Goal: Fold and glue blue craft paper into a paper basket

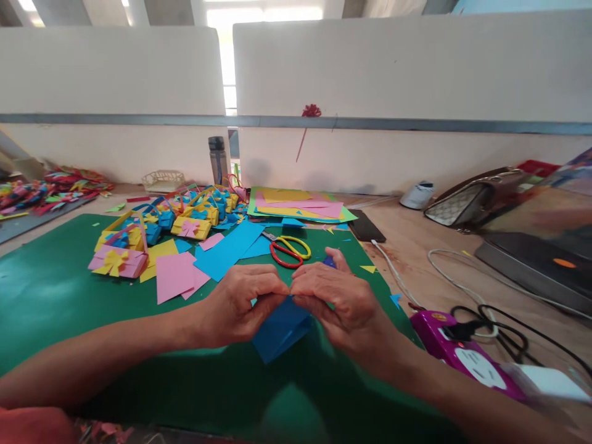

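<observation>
A folded piece of blue paper (283, 333) hangs between my two hands, its lower corner pointing toward me above the green mat (194, 388). My left hand (250, 302) pinches its upper edge between thumb and fingers. My right hand (337, 299) pinches the same edge from the other side, the fingertips of both hands meeting. Something small and dark blue (329, 261) shows by the right hand's fingers; what it is I cannot tell. Just beyond the hands lie scissors (287, 251) with one red and one yellow handle.
Blue paper sheets (231, 250) and pink paper pieces (174, 276) lie left of the scissors. Small paper baskets with bows (118, 260) crowd the back left. Stacked coloured paper (300, 203), a phone (366, 226) and a bottle (218, 160) stand farther back. A purple power strip (462, 351) with cables is at right.
</observation>
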{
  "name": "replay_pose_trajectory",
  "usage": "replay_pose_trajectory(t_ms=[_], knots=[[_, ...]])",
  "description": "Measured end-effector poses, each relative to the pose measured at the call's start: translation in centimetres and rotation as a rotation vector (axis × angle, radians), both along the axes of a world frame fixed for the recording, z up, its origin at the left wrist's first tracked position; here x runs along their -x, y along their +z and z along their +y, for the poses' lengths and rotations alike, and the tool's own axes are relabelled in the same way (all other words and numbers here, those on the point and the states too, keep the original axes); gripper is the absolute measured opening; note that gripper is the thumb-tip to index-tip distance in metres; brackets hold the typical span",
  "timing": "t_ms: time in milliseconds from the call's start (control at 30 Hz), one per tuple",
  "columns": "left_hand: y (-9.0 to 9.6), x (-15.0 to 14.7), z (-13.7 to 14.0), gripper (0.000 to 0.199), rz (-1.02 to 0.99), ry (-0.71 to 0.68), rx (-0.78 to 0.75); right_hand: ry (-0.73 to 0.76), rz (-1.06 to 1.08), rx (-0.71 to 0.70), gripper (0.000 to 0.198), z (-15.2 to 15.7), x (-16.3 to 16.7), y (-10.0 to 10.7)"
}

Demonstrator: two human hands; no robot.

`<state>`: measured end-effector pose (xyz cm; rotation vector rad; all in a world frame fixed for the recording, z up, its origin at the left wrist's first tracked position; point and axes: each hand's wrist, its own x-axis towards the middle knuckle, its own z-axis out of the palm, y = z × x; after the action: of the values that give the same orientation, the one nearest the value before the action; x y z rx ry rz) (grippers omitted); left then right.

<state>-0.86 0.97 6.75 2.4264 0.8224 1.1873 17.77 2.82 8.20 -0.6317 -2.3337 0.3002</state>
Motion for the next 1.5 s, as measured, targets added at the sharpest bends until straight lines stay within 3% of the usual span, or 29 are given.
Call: replay_pose_trajectory(t_ms=[267, 500, 900, 1000, 1133, 1267, 1400, 1500], knots=[[0.2, 0.1, 0.0, 0.015, -0.028, -0.013, 0.121, 0.038, 0.017, -0.006, 0.017, -0.1, -0.1, -0.1], [0.0, 0.3, 0.4, 0.013, -0.113, 0.017, 0.219, -0.020, -0.020, -0.028, 0.020, 0.0, -0.2, 0.1], [0.0, 0.5, 1.0, 0.014, -0.068, 0.066, 0.159, -0.093, 0.000, -0.031, 0.015, 0.7, 0.0, -0.3], [-0.2, 0.6, 1.7, 0.010, -0.081, 0.057, 0.279, -0.148, 0.031, 0.039, 0.013, 0.7, 0.3, -0.5], [-0.8, 1.2, 3.1, 0.014, -0.187, -0.015, 0.573, -0.222, 0.076, 0.168, 0.015, 0.1, 0.5, -0.1], [-0.6, 2.1, 4.3, 0.028, -0.242, -0.113, 0.742, -0.039, 0.040, 0.273, 0.023, -0.2, 0.1, 0.4], [-0.1, 2.2, 4.6, 0.037, -0.260, -0.267, 0.878, 0.057, 0.164, 0.119, 0.011, 0.7, 0.0, 0.5], [-0.1, 1.4, 4.6, 0.044, -0.235, -0.322, 0.917, 0.170, 0.137, 0.082, 0.020, 1.7, 0.1, 0.3]])
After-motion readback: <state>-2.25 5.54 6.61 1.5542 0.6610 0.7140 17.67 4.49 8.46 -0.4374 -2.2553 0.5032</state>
